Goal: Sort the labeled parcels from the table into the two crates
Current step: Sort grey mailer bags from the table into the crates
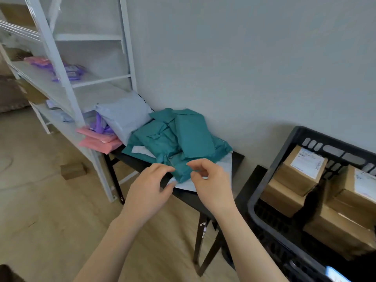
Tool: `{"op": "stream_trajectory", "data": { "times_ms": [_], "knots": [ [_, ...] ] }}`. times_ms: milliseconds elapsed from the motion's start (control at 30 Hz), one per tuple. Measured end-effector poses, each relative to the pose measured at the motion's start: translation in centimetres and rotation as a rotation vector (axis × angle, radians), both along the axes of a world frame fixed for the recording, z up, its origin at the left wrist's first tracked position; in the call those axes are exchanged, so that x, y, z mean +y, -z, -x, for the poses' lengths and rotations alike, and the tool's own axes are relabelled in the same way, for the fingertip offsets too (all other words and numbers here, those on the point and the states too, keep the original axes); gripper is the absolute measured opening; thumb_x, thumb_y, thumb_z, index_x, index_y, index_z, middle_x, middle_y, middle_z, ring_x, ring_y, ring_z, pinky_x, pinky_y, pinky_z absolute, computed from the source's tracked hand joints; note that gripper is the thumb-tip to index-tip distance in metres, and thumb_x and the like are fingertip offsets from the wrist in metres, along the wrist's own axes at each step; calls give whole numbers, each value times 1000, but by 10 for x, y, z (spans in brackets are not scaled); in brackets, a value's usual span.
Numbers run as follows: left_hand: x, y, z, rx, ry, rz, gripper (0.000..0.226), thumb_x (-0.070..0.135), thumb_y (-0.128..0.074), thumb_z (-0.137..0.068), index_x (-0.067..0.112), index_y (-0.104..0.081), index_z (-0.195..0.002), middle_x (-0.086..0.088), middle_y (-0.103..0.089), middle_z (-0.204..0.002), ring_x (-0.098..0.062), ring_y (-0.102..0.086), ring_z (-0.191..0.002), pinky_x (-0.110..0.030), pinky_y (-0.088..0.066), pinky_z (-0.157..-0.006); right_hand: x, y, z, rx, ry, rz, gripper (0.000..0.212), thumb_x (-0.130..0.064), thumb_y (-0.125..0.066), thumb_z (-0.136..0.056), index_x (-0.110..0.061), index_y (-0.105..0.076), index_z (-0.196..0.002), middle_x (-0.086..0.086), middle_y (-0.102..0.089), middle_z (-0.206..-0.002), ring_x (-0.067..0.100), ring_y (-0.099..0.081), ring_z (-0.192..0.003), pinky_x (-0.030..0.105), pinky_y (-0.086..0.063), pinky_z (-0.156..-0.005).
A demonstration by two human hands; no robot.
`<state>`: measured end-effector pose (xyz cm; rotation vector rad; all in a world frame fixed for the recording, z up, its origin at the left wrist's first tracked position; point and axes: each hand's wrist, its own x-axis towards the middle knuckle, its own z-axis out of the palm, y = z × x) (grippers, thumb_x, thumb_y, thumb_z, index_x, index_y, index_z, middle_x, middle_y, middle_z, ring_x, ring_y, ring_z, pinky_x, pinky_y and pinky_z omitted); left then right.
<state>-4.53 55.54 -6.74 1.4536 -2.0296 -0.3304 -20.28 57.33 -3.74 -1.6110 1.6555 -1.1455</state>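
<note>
Left hand [148, 186] and right hand [211, 184], grips narrow, seemingly empty, at a teal parcel [181, 172]; tugging may spill the desk's [188, 198] pile [175, 135].

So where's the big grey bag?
In the head view, the grey bag lies at the back left of the table, beside the white shelf, between the pink parcels on its left and the teal parcels on its right.

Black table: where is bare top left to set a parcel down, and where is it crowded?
The table is bare at its right end, between the white mailer and the wall, and along its front edge. The teal parcels fill the middle; a grey mailer and pink parcels crowd the left end.
</note>
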Motion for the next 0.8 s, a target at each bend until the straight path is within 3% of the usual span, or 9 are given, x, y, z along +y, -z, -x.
{"op": "stream_trajectory", "data": {
  "times_ms": [233, 500, 667, 800],
  "knots": [
    [-37, 19, -24, -24, 16, -38, 36, 27, -63, -89, 24, -57, -124, 11, -50, -126, -9, -48, -117, -20, -38, -92, -40, 28, -12, -9, 49, -67, 27, -4, -53, -90, -21, -67, -106, -16, -63, -99, 2, -55, -89, -1, -37, -69],
    [-126, 37, -67, -63, -3, -44, 35, 26, -65, -87, 25, -58, -121, 13, -51, -122, -7, -48, -114, -18, -37, -88, -146, 61, -56, -38, 50, -134, 28, -6, -53, -88, -24, -70, -100, -13, -68, -98, 5, -60, -89, -1, -37, -66],
    [-196, 38, -95, -95, 1, -71, 34, 28, -63, -88, 28, -57, -121, 20, -46, -120, -3, -45, -116, -11, -28, -87, -215, 60, -83, -74, 27, -170, 27, -7, -53, -88, -25, -70, -99, -16, -67, -97, 4, -60, -90, 18, -44, -79],
    [-242, 41, -114, -88, -15, -83, 33, 29, -62, -88, 29, -57, -121, 19, -48, -119, 4, -41, -110, -6, -24, -85, -264, 64, -101, -82, 20, -195, 25, -9, -55, -88, -27, -70, -96, -15, -67, -94, 5, -60, -87, 20, -44, -78]
  ]
}}
